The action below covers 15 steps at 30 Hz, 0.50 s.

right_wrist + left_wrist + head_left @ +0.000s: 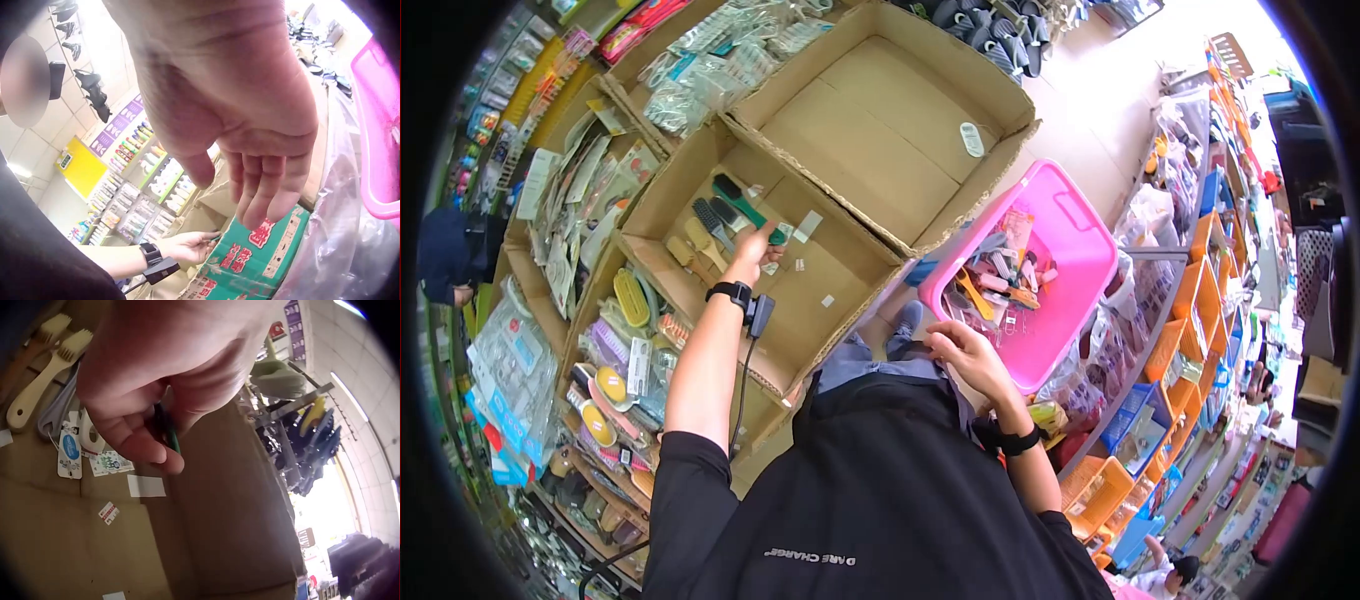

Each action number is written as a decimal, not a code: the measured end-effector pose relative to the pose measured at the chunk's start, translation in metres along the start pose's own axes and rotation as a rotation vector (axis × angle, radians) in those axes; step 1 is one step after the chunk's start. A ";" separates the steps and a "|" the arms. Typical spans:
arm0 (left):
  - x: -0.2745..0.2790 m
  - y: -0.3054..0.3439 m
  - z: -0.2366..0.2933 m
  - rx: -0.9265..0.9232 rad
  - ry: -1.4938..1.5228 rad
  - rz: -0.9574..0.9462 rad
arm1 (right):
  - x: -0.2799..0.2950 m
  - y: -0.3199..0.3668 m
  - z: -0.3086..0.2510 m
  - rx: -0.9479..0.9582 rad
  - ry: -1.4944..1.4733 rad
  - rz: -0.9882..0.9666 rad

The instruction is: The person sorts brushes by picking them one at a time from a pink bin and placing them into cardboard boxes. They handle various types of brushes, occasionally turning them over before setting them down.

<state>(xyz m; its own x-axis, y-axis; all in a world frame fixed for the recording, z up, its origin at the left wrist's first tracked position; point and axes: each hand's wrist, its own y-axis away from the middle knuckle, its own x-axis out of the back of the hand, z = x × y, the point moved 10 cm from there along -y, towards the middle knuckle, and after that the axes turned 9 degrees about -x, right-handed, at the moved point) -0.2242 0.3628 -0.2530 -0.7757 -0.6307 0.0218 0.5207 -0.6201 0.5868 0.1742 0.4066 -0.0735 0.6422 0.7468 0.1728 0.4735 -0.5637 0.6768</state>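
My left hand (750, 252) grips the handle of a green brush with dark bristles (738, 200) inside a cardboard box (805, 310). In the left wrist view, only a dark green edge of the handle (174, 441) shows between thumb and fingers. Beside it in the box lie a grey brush (711, 222) and a pale wooden-handled brush (703, 241), bristles up in the left wrist view. Several small labels (108, 513) lie on the box floor. My right hand (972, 358) hangs with loosely bent fingers and holds nothing, near a pink bin (1090, 235).
Small goods, some with orange and pink handles (973, 293), lie in the pink bin. A second cardboard box (870, 110) adjoins the first. Packaged brushes (610, 385) lie to the left. Orange baskets (1100, 488) line the shelf at right.
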 end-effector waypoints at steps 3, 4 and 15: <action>0.007 -0.017 -0.010 0.071 0.146 0.078 | 0.017 0.014 0.013 -0.069 -0.044 0.069; 0.008 -0.019 -0.013 0.093 0.213 0.112 | 0.020 0.018 0.017 -0.084 -0.089 0.075; -0.036 0.083 0.031 -0.245 -0.180 0.001 | 0.049 -0.020 0.062 -0.117 -0.180 -0.011</action>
<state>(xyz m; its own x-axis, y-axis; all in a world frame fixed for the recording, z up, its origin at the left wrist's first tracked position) -0.1636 0.3486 -0.1804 -0.8144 -0.5522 0.1784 0.5752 -0.7271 0.3747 0.2341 0.4327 -0.1229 0.7398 0.6716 0.0416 0.4144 -0.5033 0.7582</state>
